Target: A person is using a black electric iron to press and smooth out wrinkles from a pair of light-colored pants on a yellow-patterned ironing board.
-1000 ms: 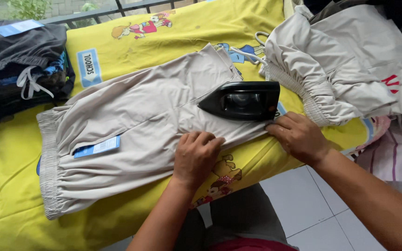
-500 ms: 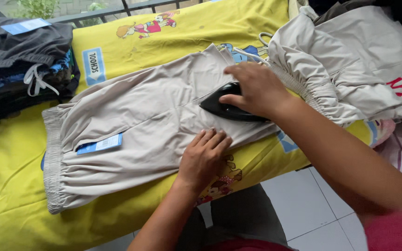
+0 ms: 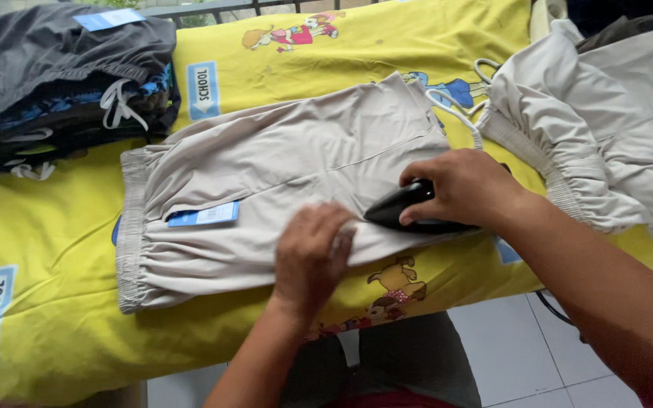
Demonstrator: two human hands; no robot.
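A pair of beige shorts [image 3: 281, 166] with an elastic waistband and a blue tag lies flat on a yellow printed sheet [image 3: 54, 287]. My right hand [image 3: 455, 185] grips the handle of a black iron [image 3: 402, 208] that rests on the near leg of the shorts. Just left of the iron, my left hand [image 3: 311, 253] presses flat on the fabric near its lower edge, fingers together.
A stack of folded dark clothes [image 3: 62, 75] sits at the far left. A heap of beige garments [image 3: 606, 128] lies at the right. White drawstrings [image 3: 455, 106] trail between the shorts and that heap. Tiled floor [image 3: 523, 355] shows below the sheet's near edge.
My right hand went from the fabric's edge up onto the iron and took hold of its handle. The iron has slid down and left along the leg. My left hand stayed on the cloth.
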